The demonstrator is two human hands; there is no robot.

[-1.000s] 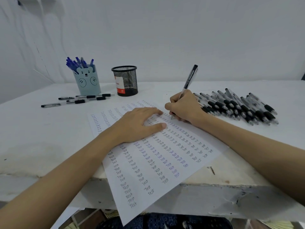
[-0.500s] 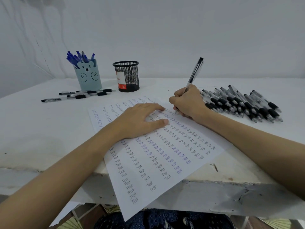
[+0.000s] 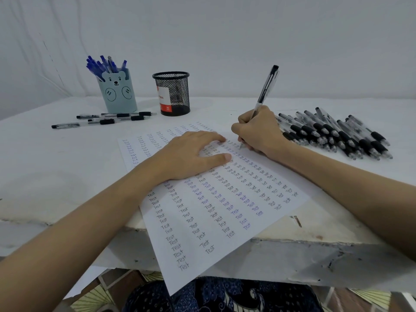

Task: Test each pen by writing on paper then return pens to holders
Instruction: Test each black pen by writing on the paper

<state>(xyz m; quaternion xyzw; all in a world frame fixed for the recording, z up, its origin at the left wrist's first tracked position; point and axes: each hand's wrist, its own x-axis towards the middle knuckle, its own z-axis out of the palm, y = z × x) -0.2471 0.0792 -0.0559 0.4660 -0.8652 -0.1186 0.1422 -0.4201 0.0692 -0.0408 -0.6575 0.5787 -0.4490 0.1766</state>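
Observation:
A white sheet of paper covered in columns of the word "Test" lies on the table and hangs over its front edge. My left hand rests flat on the sheet, fingers straight. My right hand grips a black pen upright, its tip touching the paper near the sheet's far right side. A heap of black pens lies just right of that hand. A light-blue bear holder full of blue pens stands at the back left, with a black mesh holder beside it.
Several black pens lie loose on the white table in front of the bear holder. A white wall rises right behind the table. The table's chipped front edge runs below the paper, and patterned dark cloth shows under it.
The view has tilted and shifted slightly, so everything sits a little differently in frame. My right hand keeps the pen on the paper with small writing movement; my left hand stays flat.

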